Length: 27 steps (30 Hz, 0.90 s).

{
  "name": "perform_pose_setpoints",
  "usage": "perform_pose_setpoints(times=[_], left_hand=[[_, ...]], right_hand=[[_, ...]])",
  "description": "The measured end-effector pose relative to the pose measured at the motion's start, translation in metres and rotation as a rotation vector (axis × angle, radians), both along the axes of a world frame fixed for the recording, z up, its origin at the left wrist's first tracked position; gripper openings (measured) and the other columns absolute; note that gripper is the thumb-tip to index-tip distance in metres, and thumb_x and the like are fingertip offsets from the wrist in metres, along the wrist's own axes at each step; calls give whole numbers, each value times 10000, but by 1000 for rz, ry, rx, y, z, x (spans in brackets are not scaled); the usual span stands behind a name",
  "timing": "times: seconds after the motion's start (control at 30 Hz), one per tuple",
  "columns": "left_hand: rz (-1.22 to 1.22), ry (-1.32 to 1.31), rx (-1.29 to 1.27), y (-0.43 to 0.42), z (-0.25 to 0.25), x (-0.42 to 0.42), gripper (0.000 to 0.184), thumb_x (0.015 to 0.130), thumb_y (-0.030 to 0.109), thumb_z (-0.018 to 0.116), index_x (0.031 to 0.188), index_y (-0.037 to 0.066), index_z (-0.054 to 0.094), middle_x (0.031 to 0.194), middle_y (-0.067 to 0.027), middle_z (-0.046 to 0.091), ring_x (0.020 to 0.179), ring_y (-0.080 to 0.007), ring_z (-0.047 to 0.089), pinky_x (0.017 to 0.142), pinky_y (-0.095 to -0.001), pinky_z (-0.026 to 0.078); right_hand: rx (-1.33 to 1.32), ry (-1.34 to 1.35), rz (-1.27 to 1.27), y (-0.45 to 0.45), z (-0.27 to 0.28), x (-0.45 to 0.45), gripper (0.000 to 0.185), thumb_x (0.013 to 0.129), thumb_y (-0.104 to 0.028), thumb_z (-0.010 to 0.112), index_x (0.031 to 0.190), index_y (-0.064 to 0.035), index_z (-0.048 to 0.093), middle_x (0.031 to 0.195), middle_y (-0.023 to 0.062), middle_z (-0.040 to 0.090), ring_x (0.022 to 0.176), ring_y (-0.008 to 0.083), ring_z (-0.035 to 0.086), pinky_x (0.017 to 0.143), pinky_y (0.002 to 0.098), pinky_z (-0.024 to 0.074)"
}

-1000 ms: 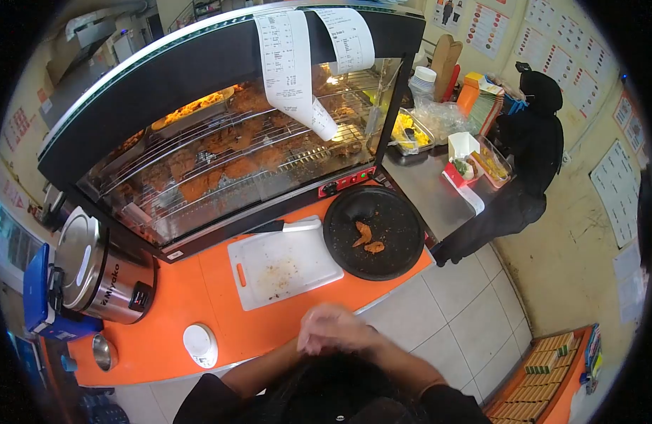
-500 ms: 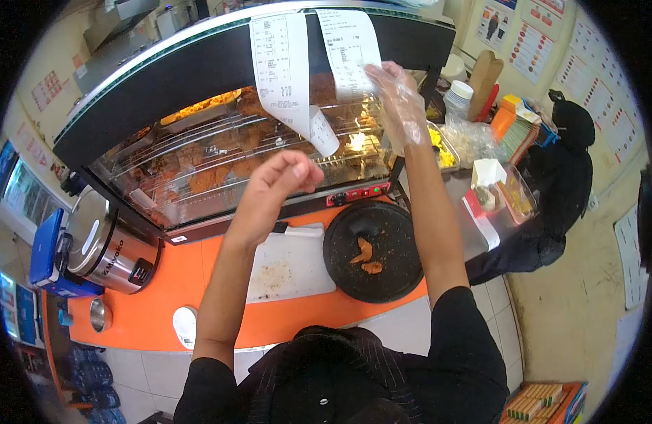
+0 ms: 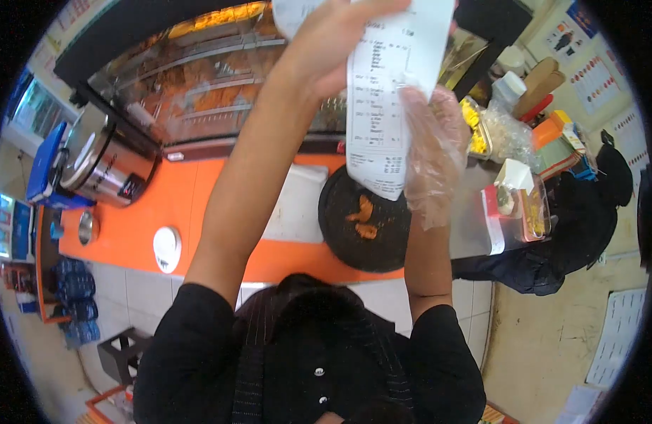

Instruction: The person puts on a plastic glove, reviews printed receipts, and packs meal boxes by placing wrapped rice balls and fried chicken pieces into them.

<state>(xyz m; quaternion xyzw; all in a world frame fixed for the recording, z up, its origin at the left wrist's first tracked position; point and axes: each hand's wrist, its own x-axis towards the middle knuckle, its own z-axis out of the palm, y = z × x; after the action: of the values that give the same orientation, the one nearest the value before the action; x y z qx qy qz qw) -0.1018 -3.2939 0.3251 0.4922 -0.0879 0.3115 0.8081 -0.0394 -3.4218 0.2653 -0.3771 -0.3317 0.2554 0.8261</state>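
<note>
A long printed receipt [image 3: 375, 134] hangs before me, close to the camera. My right hand [image 3: 435, 145], in a clear plastic glove, pinches the receipt's right edge. Higher up, my bare left hand [image 3: 336, 42] holds the upper part of the paper, its fingers partly cut off by the frame's top edge. Below the paper, a round black board [image 3: 340, 237] bears a few small brown fried pieces [image 3: 365, 231]. Beside it, partly behind my left forearm, lies a white cutting board [image 3: 294, 212]. Behind my hands is the glass food warmer [image 3: 191, 92] with fried food inside.
On the orange counter [image 3: 191, 201] are a steel cooker [image 3: 110, 159], a metal bowl [image 3: 88, 227] and a white round item [image 3: 167, 249]. At right, a person in black [image 3: 580, 205] stands by a steel table with food trays [image 3: 534, 212] and an open box [image 3: 513, 177].
My left hand has risen from in front of the warmer onto the receipt. The receipt is now nearer and lower, with my gloved right hand still on it. The view has shifted.
</note>
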Motion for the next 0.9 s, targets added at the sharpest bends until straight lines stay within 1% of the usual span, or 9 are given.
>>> perform_pose_setpoints(times=[0.13,0.17,0.27,0.37,0.47,0.53,0.67,0.77,0.9], left_hand=[[-164,-178,-68,1,-10,-8,233,921,120,507,1106,-16,545,976,-91,622,849,-166,635,716,-265,549],[-242,-163,-54,9,-14,-8,263,922,102,493,1162,-3,516,1012,-100,610,877,-171,629,738,-268,548],[-337,-300,-106,15,-20,-17,333,926,81,472,1252,15,456,1089,-123,579,948,-178,610,770,-277,543],[-97,-272,-115,10,-18,-37,423,927,59,452,1340,39,367,1182,-146,529,1019,-187,580,809,-283,532],[-204,-361,-113,19,-30,-46,468,926,46,446,1374,34,312,1232,-153,498,1057,-193,562,845,-291,520],[-161,-359,-97,21,-31,-58,492,923,43,451,1387,37,288,1255,-155,484,1069,-197,557,858,-294,515],[-53,-351,-154,11,-23,-84,515,916,30,454,1396,38,270,1281,-160,468,1092,-204,548,868,-299,510],[-52,-376,-203,12,-26,-95,534,902,11,470,1398,44,276,1294,-160,462,1105,-207,545,867,-293,509],[-93,-294,-266,22,-43,-116,419,878,6,516,1285,7,419,1158,-152,561,994,-202,605,801,-289,533]], right_hand=[[-73,-75,-47,-14,-18,-13,194,831,-121,675,949,11,594,857,80,650,724,93,602,634,212,489],[-99,-83,-69,-16,-17,-18,205,821,-110,682,955,14,587,863,88,649,729,104,608,647,218,493],[-182,-96,-104,-20,-20,-33,218,806,-88,693,957,20,579,872,100,650,741,113,613,664,224,498],[-194,-112,-101,-17,-32,-46,209,801,-62,692,953,25,579,876,101,651,745,107,608,666,227,500],[-188,-139,-65,-15,-42,-57,174,810,-18,670,952,20,578,890,87,646,762,96,595,678,223,490],[-226,-182,-66,-13,-46,-64,165,815,-13,663,953,15,578,896,80,643,772,94,590,686,220,484],[-256,-130,44,-11,-51,-79,164,818,-16,661,958,10,578,906,77,640,789,93,587,697,221,478],[-289,-147,63,-11,-55,-90,170,818,-16,660,961,15,574,915,86,639,799,98,590,703,227,482],[-282,-121,96,-10,-56,-105,190,812,-12,662,973,23,567,931,99,640,812,108,596,711,234,488]])
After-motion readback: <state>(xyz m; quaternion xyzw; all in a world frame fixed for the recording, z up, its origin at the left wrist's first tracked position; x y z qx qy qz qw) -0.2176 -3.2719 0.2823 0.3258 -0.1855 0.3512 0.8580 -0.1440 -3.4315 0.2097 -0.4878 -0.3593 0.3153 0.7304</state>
